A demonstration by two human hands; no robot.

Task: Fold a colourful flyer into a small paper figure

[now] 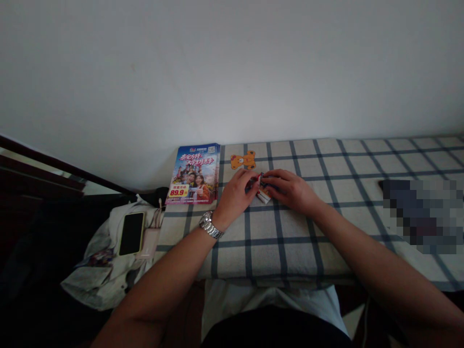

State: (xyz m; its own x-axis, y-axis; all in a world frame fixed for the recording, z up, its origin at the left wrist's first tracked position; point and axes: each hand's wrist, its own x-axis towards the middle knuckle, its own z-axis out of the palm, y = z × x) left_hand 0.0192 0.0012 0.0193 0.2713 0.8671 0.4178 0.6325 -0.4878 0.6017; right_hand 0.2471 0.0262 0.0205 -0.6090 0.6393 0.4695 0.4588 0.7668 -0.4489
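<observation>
Both hands meet over the checked tablecloth, around a small packet [264,196] with white, red and yellow on it. My left hand [235,194] grips the packet's left side between thumb and fingers. A silver watch [210,225] is on that wrist. From the other side, the bent fingers of my right hand [292,191] close on the packet's right edge. The fingers cover much of the packet, so its exact kind is hidden. Just beyond the hands, an orange bear picture [243,160] lies flat on the cloth.
A stack of printed flyers [194,174] lies at the table's back left corner. Left of the table, a phone [132,234] rests on a pale crumpled bag [97,285]. A blurred-out dark item [420,212] lies on the tablecloth [232,261] at right. The wall [232,72] stands behind.
</observation>
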